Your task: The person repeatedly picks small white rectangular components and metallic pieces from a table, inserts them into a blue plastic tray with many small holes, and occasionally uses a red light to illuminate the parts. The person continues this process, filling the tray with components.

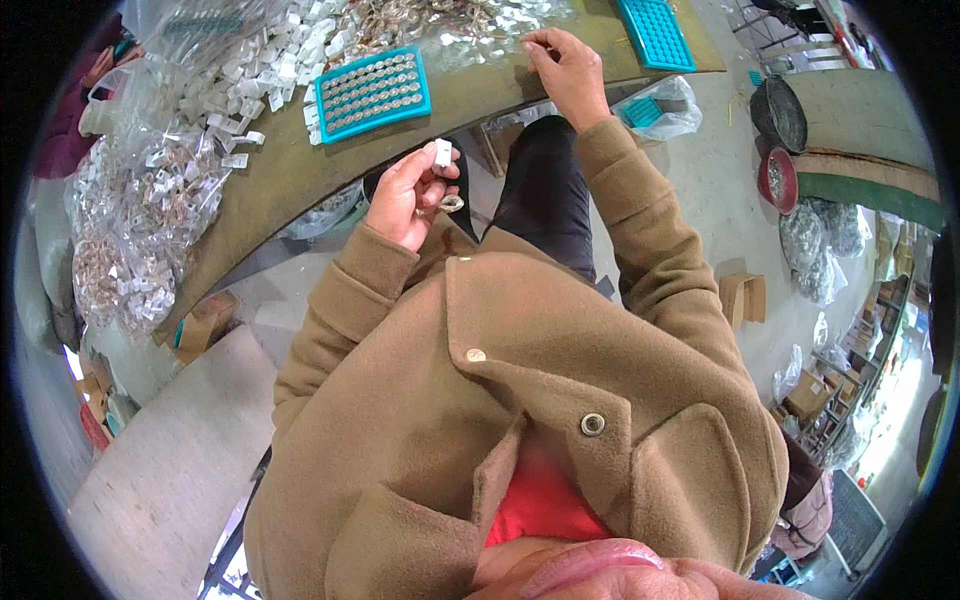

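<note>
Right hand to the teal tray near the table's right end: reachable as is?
Likely yes: the right hand is at the table, just left of the teal tray, with nothing bulky visible between them. Whether its fingertips already pinch something is too small to tell.

long brown table (265, 195), grey floor (722, 185), cardboard boxes (808, 397) at right, bright light (905, 410)

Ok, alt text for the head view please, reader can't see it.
A person's left hand holds a small white piece near the edge of a table, the right hand over the tabletop, thumb and fingertips close together. On it, a blue tray holds rows of small round pieces beside a heap of white pieces; a second blue tray lies farther right.
</note>
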`<act>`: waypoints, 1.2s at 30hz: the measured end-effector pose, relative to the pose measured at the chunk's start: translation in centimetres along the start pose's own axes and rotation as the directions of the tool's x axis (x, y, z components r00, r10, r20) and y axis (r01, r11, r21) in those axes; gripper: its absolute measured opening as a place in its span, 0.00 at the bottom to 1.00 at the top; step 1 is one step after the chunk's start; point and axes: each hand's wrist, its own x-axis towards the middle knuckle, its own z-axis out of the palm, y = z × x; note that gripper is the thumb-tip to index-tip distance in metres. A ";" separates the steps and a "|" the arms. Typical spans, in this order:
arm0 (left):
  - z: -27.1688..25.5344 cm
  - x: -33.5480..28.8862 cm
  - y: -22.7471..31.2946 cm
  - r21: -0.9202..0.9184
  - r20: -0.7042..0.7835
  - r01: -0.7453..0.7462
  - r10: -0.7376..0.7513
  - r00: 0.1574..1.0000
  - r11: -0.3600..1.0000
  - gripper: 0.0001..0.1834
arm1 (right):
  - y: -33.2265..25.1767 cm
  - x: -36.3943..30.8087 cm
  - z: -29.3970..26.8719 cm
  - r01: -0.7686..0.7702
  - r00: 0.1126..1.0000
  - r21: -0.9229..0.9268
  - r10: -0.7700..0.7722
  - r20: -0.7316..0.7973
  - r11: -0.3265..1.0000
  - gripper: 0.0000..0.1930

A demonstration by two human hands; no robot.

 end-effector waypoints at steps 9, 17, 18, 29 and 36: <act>-1.2 0.2 0.2 -0.105 0.067 0.016 -0.009 0.998 0.994 0.18 | -1.0 -0.9 0.9 0.183 0.983 -0.243 -0.168 0.078 0.953 0.07; -1.7 0.6 -0.2 -0.108 0.044 0.015 -0.010 0.999 0.994 0.19 | -0.8 -3.8 0.1 0.444 0.895 -0.342 -0.426 0.131 0.828 0.11; -1.8 0.7 -0.2 -0.109 0.049 0.016 -0.011 0.999 0.994 0.19 | -0.9 -3.9 -0.1 0.478 0.877 -0.344 -0.459 0.140 0.808 0.11; 0.0 0.4 -0.4 -0.114 -0.046 0.052 -0.058 0.997 0.992 0.21 | 0.2 -4.6 -0.2 0.607 0.792 -0.086 -0.592 0.146 0.790 0.07; 0.1 0.0 0.3 -0.160 0.007 0.024 -0.023 1.000 0.987 0.21 | -5.7 -6.9 1.1 -0.112 0.956 0.449 -0.027 0.293 0.886 0.08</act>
